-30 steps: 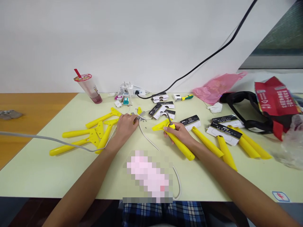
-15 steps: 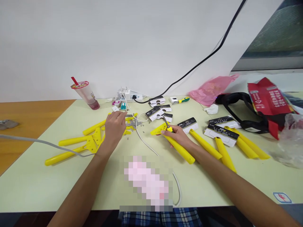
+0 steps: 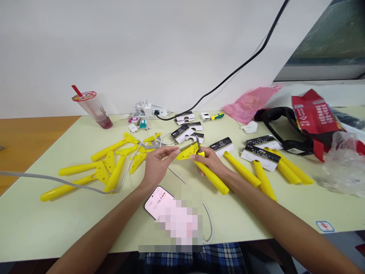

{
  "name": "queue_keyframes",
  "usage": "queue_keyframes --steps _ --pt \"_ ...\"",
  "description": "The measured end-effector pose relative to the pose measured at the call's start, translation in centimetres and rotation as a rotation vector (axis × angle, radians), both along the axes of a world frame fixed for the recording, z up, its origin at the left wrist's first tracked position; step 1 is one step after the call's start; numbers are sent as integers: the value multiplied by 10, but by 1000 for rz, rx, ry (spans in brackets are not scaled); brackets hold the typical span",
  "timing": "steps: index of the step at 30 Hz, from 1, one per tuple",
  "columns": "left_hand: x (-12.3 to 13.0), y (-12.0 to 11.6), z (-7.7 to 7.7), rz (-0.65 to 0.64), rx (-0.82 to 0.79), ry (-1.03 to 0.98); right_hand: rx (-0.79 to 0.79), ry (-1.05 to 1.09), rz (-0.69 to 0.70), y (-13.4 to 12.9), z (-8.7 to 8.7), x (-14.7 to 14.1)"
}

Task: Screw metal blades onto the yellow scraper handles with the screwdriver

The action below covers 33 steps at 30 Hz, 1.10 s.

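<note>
On my feed, a pale green table carries loose yellow plastic scrapers and, near its front edge, a phone. I log the right hand closed around one yellow scraper, its fingers also pinching a small yellow-handled screwdriver upright against the scraper's head. The left hand pinches a thin metal blade between thumb and fingertips, just beside that head.
</note>
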<state>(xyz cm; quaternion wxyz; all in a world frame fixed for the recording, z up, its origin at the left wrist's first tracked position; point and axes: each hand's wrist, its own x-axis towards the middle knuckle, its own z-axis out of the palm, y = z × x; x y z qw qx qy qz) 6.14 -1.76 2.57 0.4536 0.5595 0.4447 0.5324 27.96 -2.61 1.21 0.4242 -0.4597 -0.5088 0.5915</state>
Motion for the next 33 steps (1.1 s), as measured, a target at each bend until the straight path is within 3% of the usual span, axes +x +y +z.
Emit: queue_keyframes --steps 4,13,18,25,28,30,33 --pt "3 -1 -7 -47 -122 -50 -19 -28 -25 -3 -3 -2" --pt "1 10 -15 30 -281 -320 -34 6 -77 -1 -7 -3" --pt "2 5 -12 -18 -242 -106 -15 -4 -72 -3 -5 -3" --pt "0 1 -7 -118 -158 29 -32 -18 -91 -3 0 -6" --pt "-7 7 -4 -175 -52 176 -30 -9 -96 -3 0 -6" --pt "-18 19 -2 -149 65 313 -28 4 -97 -3 -1 -5" --pt "-47 45 -2 29 190 553 -29 25 -116 -2 -3 -4"
